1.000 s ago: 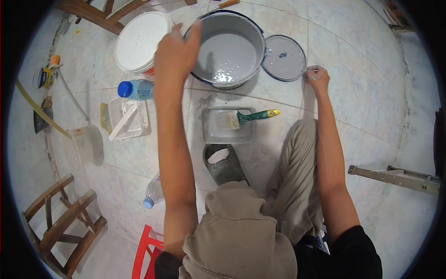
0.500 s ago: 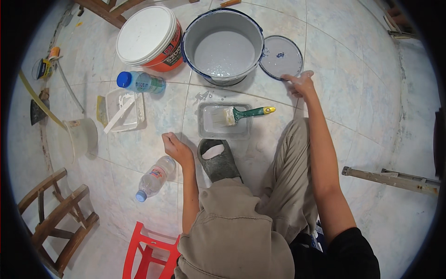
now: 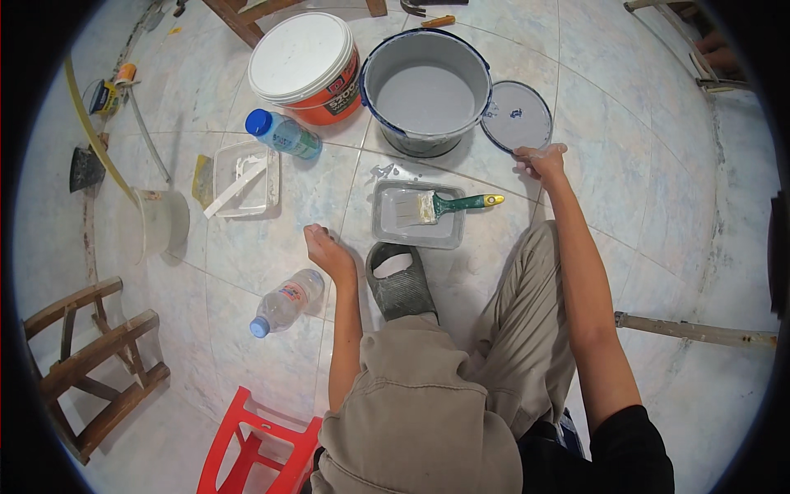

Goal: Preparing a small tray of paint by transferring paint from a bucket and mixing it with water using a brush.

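Observation:
My right hand [image 3: 541, 163] is at the near edge of a round lid [image 3: 517, 115] smeared with grey paint. Its fingertips meet the rim, with thumb and fingers apart; the lid lies flat on the floor. My left hand [image 3: 331, 253] hovers with curled fingers and nothing visible in it, between a clear plastic bottle [image 3: 288, 300] lying on its side and my foot in a dark slipper [image 3: 401, 284]. A green-handled paintbrush [image 3: 461, 204] rests across a clear tray [image 3: 420, 236] of grey paint. Behind it stands an open bucket [image 3: 425, 97] of grey paint with a dark blue rim.
A white-lidded orange tub [image 3: 329, 99] stands left of the bucket, near a blue-capped bottle [image 3: 288, 136]. A white tray [image 3: 267, 193] holds a pale flat stick [image 3: 234, 188]. Leftward are a translucent pail [image 3: 156, 226] and wooden frame [image 3: 99, 370]. A red stool [image 3: 271, 445] stands near me.
The view has shifted, so most floor things sit further right in the picture. My right hand stays at the lid's rim, and my left hand remains curled near the clear bottle.

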